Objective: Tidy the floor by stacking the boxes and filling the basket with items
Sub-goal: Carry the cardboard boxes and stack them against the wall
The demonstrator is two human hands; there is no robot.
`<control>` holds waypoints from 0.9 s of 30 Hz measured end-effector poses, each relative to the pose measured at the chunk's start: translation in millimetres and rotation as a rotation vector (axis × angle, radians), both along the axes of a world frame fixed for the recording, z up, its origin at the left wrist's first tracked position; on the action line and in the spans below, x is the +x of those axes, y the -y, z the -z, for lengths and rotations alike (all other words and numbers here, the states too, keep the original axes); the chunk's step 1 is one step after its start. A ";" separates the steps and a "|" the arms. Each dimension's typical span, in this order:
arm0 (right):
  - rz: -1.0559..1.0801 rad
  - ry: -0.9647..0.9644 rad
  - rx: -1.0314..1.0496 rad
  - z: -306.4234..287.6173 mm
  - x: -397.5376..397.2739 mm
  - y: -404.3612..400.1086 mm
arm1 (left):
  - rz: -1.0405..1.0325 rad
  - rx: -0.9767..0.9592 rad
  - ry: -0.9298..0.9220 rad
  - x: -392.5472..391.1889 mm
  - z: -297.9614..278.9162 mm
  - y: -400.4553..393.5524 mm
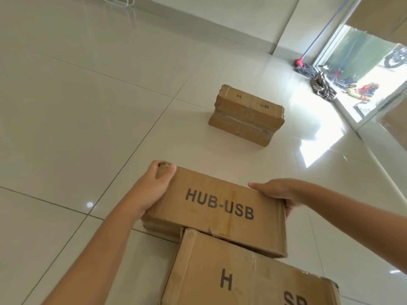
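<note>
A brown cardboard box printed HUB-USB (220, 208) is gripped at both ends. My left hand (154, 188) clasps its left end, thumb over the far corner. My right hand (279, 192) holds its right end, fingers across the top edge. A second cardboard box (248, 276) lies in front of it at the bottom of the view, its far corner overlapping the held box's near side. A third cardboard box (246, 115) stands alone farther away on the white tiled floor (88, 106). No basket is in view.
A mop (305, 67) leans by the glass door (356, 69) at the far right, with a patterned cloth (322, 86) beside it. A white wire frame (119, 1) stands by the far wall. A blurred cardboard surface (394, 122) shows at the right edge.
</note>
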State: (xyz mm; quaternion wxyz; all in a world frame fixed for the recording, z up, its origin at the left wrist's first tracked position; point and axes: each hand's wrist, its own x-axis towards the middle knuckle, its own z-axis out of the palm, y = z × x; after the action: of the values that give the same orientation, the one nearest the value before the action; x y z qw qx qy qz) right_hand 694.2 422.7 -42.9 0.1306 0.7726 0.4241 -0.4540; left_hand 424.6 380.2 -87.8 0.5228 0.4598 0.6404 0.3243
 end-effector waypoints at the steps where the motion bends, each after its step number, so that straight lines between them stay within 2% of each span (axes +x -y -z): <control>1: -0.031 -0.014 0.035 -3.4 -11.0 -2.4 | -0.035 0.023 0.014 -9.7 -3.0 1.1; 4: -0.149 -0.039 0.190 -14.7 -44.3 -10.6 | -0.156 0.104 0.042 -36.8 -14.9 4.7; 8: -0.306 -0.056 0.501 -30.3 -86.9 -15.0 | -0.343 0.193 0.027 -74.5 -27.4 15.0; 12: -0.442 -0.231 0.679 -41.9 -125.4 -9.3 | -0.467 0.316 0.099 -112.4 -42.1 39.3; 19: -0.617 -0.673 0.777 -45.5 -196.7 -6.6 | -0.597 0.469 0.172 -177.4 -62.1 94.5; 22: -0.731 -0.751 0.870 -50.3 -235.5 -7.4 | -0.670 0.548 0.174 -203.2 -67.6 120.0; 27: -0.866 -0.807 1.197 -75.0 -318.0 -3.9 | -0.822 0.711 0.056 -248.6 -81.7 165.7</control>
State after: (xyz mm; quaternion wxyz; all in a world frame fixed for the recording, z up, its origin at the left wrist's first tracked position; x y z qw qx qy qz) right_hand 376.2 426.7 32.2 -0.3001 0.2588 0.8665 -0.3035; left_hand 176.1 214.5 -6.1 0.1820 0.3111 0.6040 0.7108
